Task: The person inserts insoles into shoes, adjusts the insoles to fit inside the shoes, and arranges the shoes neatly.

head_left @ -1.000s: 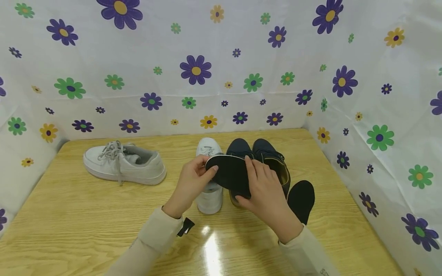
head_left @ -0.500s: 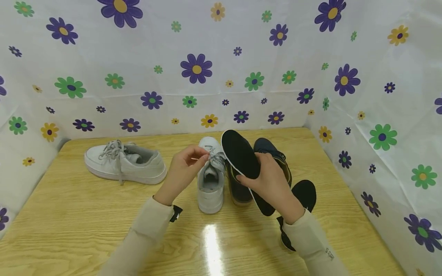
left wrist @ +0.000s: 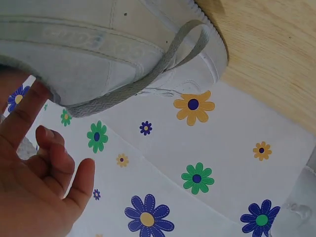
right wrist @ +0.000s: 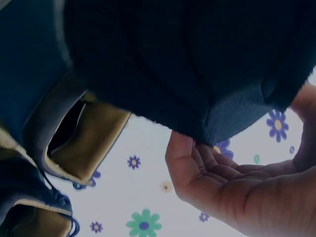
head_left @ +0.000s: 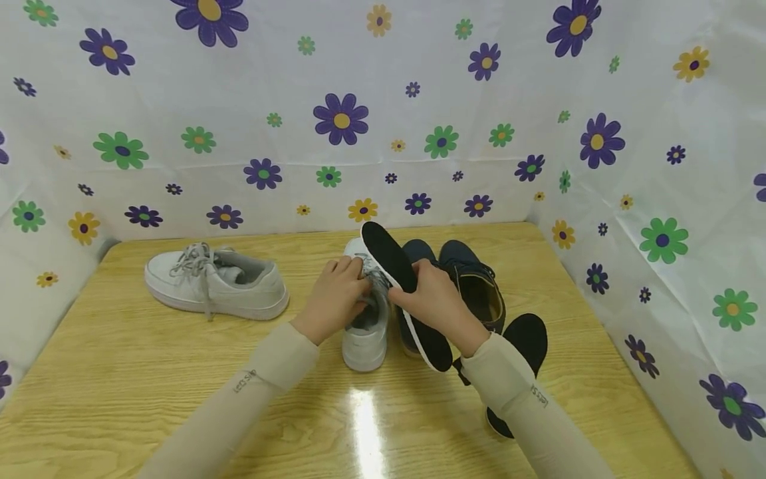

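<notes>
My left hand (head_left: 338, 290) is at the mouth of a white sneaker (head_left: 365, 349), pinching near its tongue and grey laces; the pinched part is mostly hidden. In the left wrist view, fingers (left wrist: 37, 106) meet the edge of the sneaker's collar (left wrist: 47, 91) while the others curl loosely. My right hand (head_left: 439, 299) grips a black insole (head_left: 391, 256) with a white edge by its middle, tilted above the dark shoes. The insole (right wrist: 173, 59) fills the top of the right wrist view, bent between thumb and fingers.
Two navy shoes (head_left: 475, 293) stand right of the white sneaker. A second black insole (head_left: 528, 336) lies further right, partly under the right sleeve. Another white sneaker (head_left: 218, 283) rests sideways at the left. Flower-printed cloth (head_left: 269, 120) walls the wooden table (head_left: 149, 379).
The left hand has let go of the insole and moved onto the white sneaker's opening. The right hand has turned the insole lengthwise and shifted it slightly left over the last half second.
</notes>
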The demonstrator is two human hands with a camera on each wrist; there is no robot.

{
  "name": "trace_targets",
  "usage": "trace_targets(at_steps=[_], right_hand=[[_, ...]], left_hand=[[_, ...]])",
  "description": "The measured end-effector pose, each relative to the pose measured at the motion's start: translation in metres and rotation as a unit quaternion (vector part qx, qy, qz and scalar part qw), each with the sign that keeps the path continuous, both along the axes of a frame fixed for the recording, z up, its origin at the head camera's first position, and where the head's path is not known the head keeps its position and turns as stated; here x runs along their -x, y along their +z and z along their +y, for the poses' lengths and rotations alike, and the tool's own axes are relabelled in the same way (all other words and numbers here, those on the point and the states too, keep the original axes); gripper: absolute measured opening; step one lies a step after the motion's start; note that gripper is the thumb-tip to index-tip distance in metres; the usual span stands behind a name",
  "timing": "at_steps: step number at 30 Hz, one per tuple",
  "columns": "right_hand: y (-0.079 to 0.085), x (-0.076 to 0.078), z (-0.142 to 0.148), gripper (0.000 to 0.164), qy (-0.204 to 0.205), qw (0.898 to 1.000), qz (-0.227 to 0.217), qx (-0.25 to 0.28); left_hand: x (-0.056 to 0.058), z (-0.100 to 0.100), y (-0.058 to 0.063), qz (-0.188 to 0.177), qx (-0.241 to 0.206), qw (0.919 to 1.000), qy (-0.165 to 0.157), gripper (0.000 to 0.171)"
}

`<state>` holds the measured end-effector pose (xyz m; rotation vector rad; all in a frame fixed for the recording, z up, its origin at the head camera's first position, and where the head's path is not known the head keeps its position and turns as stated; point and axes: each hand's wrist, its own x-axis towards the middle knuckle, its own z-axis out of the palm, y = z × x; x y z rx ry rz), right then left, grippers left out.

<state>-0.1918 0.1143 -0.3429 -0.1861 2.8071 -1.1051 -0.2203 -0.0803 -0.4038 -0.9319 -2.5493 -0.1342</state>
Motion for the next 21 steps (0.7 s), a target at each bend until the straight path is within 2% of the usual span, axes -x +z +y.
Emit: trace_targets(at_steps=[4,7,14,17,21], right_hand=[[-0.001,0.007,-0.009,0.059,-0.004,1.000,-0.016,0.004],[-0.003,0.013,-0.014,0.059,-0.008,1.000,-0.028,-0.001],[-0.006,0.024,-0.027,0.050,0.010,0.999,-0.039,-0.033],[-0.005,0.027,-0.031,0.043,0.017,0.998,-0.042,-0.033],[-0.007,0.028,-0.038,0.039,0.027,0.999,-0.035,-0.029]], left_hand=[[0.000,0.000,-0.002,0.017,0.013,0.9997,0.015,0.025],[-0.001,0.000,-0.004,0.022,0.000,0.9996,0.014,0.022],[0.001,0.000,-0.009,0.014,-0.069,0.9971,-0.029,0.013],[0.002,-0.001,-0.010,0.001,-0.095,0.9946,-0.041,0.011],[0.004,-0.004,-0.012,-0.047,-0.145,0.9870,-0.050,0.010]])
